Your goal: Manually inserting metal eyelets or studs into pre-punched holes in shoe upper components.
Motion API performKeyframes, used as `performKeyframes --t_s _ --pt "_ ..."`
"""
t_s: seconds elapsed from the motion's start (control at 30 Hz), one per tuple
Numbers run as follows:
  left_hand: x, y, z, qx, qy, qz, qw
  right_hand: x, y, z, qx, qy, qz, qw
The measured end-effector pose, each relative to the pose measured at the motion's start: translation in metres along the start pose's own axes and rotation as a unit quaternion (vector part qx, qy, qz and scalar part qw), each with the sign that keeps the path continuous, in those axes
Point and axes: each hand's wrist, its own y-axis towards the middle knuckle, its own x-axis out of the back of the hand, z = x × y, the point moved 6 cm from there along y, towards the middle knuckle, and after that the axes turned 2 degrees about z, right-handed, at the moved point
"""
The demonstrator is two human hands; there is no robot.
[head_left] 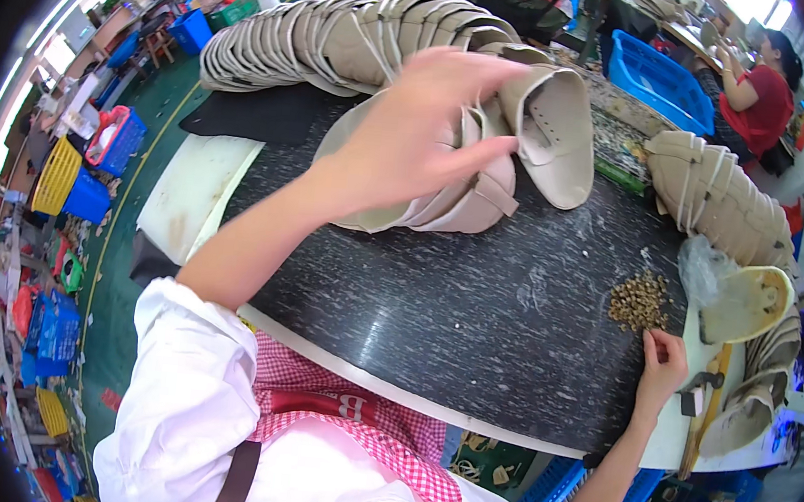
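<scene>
My left hand (413, 128) reaches across the dark speckled table (472, 324), fingers spread, resting on a small stack of beige shoe uppers (469, 195). One upper (556, 131) beside it stands opened, its pale inside facing up. My right hand (665, 360) rests at the table's right side, fingertips pinched just below a small heap of brass eyelets (639, 300). Whether an eyelet is between the fingers cannot be made out.
A long row of stacked beige uppers (325, 39) curves along the far edge. More uppers (713, 197) lie at the right, with a clear plastic bag (704, 268) and a yellowish plate (747, 300). A blue crate (661, 82) stands behind. Another person in red (760, 91) works far right.
</scene>
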Motion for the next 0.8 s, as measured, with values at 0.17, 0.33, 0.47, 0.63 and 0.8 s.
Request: performKeyframes --t_s 0.17,0.33,0.47,0.63,0.8 --pt "-0.034 -0.14 0.028 0.056 0.1 0.186 0.976 0.003 0.003 -0.005 -0.086 0.06 -0.022 0.994" --pt "0.053 -0.174 0.06 0.441 -0.297 -0.175 0.829 0.004 -0.008 -0.013 -0.073 0.114 0.013 0.991" --pt "0.049 -0.171 -0.003 0.375 -0.573 -0.194 0.702 -0.01 -0.026 0.043 -0.129 0.263 0.076 0.953" --pt "-0.061 -0.19 -0.053 0.468 -0.771 -0.038 0.431 -0.044 -0.047 0.14 -0.049 0.419 0.186 0.887" --pt "-0.081 -0.171 -0.077 0.405 -0.849 -0.011 0.338 -0.069 -0.067 0.181 -0.041 0.497 0.222 0.838"
